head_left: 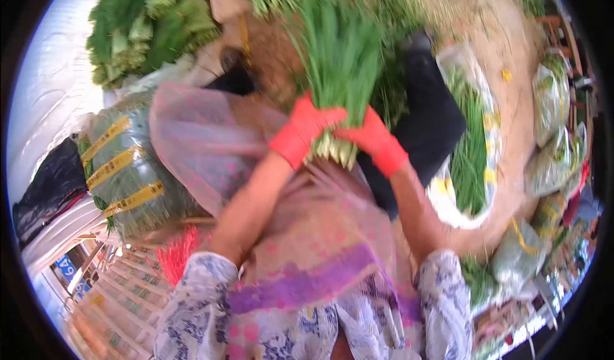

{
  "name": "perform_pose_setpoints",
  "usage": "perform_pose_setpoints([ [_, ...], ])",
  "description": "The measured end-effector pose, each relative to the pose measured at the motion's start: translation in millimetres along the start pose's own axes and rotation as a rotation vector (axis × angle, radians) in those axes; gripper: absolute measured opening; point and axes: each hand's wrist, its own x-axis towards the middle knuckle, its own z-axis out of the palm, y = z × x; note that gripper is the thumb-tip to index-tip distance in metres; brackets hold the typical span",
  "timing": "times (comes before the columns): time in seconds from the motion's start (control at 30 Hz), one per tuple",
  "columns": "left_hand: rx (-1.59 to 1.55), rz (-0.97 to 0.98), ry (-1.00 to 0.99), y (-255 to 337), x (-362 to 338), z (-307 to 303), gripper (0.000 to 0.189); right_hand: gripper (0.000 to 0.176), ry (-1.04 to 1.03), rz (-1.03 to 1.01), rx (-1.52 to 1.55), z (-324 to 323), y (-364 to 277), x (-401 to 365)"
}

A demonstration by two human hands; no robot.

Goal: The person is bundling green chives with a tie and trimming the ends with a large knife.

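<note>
Two hands (302, 128) (376, 140) clasp green bundle (342, 72); taped bale (142, 176) left; leg (430, 120), open white sack (462, 219) right.

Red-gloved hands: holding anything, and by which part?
A bundle of long green stalks, gripped low, just above its pale ends, by the left red-gloved hand and right red-gloved hand.

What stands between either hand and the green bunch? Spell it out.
Only the red gloves; nothing else visible. The left hand and right hand clasp the bunch just above its pale stem ends.
</note>
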Motion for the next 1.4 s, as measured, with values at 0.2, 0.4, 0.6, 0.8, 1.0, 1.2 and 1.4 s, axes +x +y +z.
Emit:
perform_pose_setpoints([
  [0.2,-0.11,-0.148,-0.099,0.8,-5.6,-1.9,0.062,0.074,0.068,0.234,0.045,-11.1,-14.0,-17.2],
  [0.4,-0.25,-0.303,-0.102,15.9,-18.4,-13.8,0.055,0.065,0.092,0.221,0.187,-15.8,-11.0,-22.3],
  [0.6,-0.394,-0.454,-0.17,20.1,-5.8,-21.0,0.044,0.064,0.103,0.316,0.364,-12.3,-20.1,-18.2],
  [0.8,-0.31,-0.415,-0.112,19.7,-14.5,-17.8,0.047,0.066,0.14,0.205,0.299,-1.0,-27.9,-19.0],
  [1.0,-0.153,-0.19,-0.108,-3.5,-5.0,-8.8,0.058,0.075,0.181,0.141,-0.005,5.8,-3.7,-5.4],
  [1.2,-0.28,-0.33,-0.13,12.7,-14.1,-1.0,0.061,0.076,0.104,0.165,-0.091,-10.2,-27.4,-10.5],
  [1.4,-0.388,-0.403,-0.127,20.5,-25.1,-0.8,0.047,0.061,-0.041,0.083,0.14,-1.3,-30.7,-9.5],
])
